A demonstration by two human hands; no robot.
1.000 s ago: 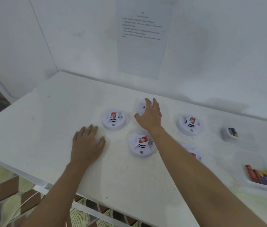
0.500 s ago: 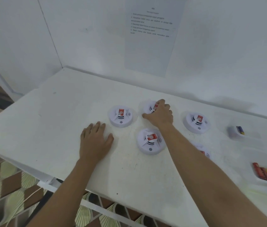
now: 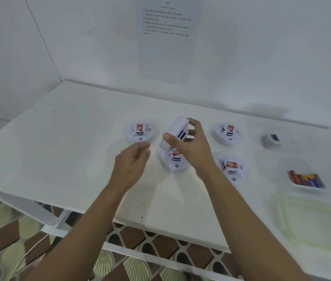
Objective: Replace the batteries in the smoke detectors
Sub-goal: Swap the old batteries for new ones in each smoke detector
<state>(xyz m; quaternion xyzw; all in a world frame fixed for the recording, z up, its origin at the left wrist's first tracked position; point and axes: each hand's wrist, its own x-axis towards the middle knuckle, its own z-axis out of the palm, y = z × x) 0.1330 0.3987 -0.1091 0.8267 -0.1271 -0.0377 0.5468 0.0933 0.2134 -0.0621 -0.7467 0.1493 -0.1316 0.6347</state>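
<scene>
The right hand [image 3: 193,151] pinches the tilted smoke detector [image 3: 174,128], thumb on its near-left edge and fingers curled over the far rim. The unit is clear of the table [image 3: 69,142] and stands almost on edge. This probably turns its back towards the person, where the battery cover would be, though that side cannot be seen from here.

The left hand [image 3: 133,161] hovers just left of it, motion-blurred, with its fingers loosely bent and nothing visible in them. It seems placed to take the other side of the housing, so that one hand can steady the unit while the other twists or prises.

Directly below the raised unit the near-centre detector [image 3: 172,167] lies face up, partly hidden by the right wrist. Three more lie face up around it, each showing a red label:
- the far-left detector [image 3: 140,131]
- the far-right detector [image 3: 227,133]
- the near-right detector [image 3: 231,168]

They are set apart from one another, which leaves room to lift any one alone.

Further right, a small clear cup [image 3: 266,141] holds a single battery [image 3: 274,137]. A shallow tray [image 3: 308,189] holds a row of loose batteries [image 3: 306,178], within reach of the right hand. I cannot tell which holds new cells and which holds spent ones. A clear plastic lid [image 3: 312,224] lies at the near right. A printed sheet [image 3: 166,47] hangs on the far wall, its text too blurred to read.
</scene>
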